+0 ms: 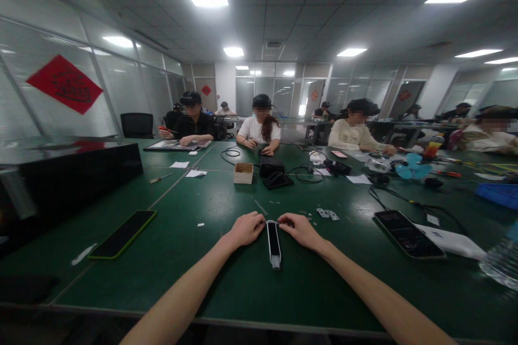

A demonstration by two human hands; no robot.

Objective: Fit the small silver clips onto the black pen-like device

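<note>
A slim, long device [274,240] with a dark face, a pale rim and a grey tip at its near end lies on the green table in front of me. At its far left corner, my left hand [246,228] has its fingertips pinched against the edge. Opposite it, my right hand [300,230] pinches at the far right corner with its fingers curled. Whether a small part sits between the fingertips is too fine to make out. Just beyond my right hand are small grey metal plates [327,214] and several tiny loose bits.
A green-edged phone [123,234] lies left, and another phone [408,233] on a white object at right, near a clear plastic bottle [504,259]. Ahead stand a small box [243,173] and black items with cables. Across the table [202,285], several people sit working.
</note>
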